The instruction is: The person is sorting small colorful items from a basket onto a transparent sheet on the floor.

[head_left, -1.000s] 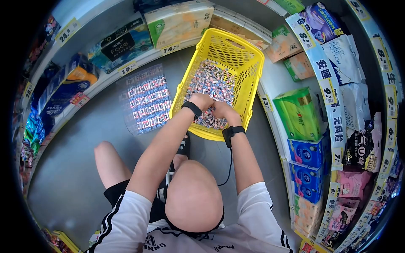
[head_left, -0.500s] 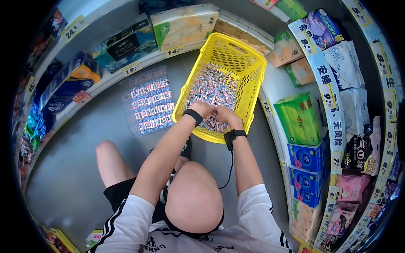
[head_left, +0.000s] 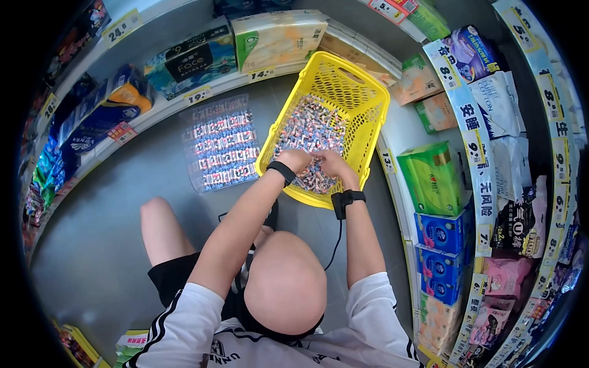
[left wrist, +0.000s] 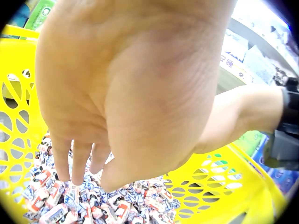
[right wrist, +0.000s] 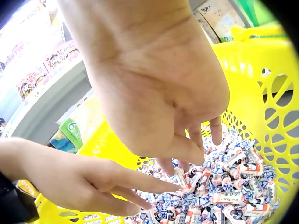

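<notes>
A yellow plastic basket [head_left: 365, 132] stands on the floor, its bottom covered by a heap of small wrapped candies [head_left: 313, 122]. Both hands reach in over its near end. My left hand [head_left: 293, 161] is at the left, palm down; in the left wrist view its relaxed fingers [left wrist: 81, 161] point down at the wrappers. In the right wrist view the left index finger stretches straight out over the candies. Close beside it, my right hand [right wrist: 173, 102] hangs above the heap, its loosely bent fingertips right at the wrappers. No candy shows in either hand's grasp.
Left of the basket lies a clear plastic sheet [head_left: 199, 156] with candies in neat rows. Shelves curve around, holding tissue packs [head_left: 432, 178] at the right and larger paper packs [head_left: 279, 40] at the back. The person's bent knee [head_left: 285, 282] rises close below the basket.
The hands have drawn slightly apart over the candies, the right one shifting a little rightward. The head view has tilted a little, so the basket appears lower.
</notes>
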A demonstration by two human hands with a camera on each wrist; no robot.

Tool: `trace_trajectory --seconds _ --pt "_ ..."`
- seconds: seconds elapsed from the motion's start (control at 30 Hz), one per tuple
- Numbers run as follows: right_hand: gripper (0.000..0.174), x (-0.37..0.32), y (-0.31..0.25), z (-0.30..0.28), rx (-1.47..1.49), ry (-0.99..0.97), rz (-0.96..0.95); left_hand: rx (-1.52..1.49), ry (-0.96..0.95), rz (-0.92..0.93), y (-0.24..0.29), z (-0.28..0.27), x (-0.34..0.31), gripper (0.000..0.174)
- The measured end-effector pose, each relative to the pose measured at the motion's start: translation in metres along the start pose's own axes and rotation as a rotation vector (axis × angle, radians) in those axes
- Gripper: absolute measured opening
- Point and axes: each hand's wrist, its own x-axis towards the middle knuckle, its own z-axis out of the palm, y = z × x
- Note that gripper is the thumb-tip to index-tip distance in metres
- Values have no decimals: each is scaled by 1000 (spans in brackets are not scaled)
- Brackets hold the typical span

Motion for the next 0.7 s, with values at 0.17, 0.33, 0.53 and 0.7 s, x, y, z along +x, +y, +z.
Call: trace_trajectory --seconds 0.17,0.33,0.53,0.7 --pt "79 -9 -4 -12 96 182 -245 -206 248 215 -7 -4 -5 28" --pt "81 -29 -54 -29 229 205 -331 -350 443 140 -5 -28 -45 40" --pt "60 -45 -138 -57 88 284 -466 -297 879 224 -23 -47 -99 29" --pt "34 -49 -216 -66 -74 300 -574 -284 1019 73 -38 -68 -153 20"
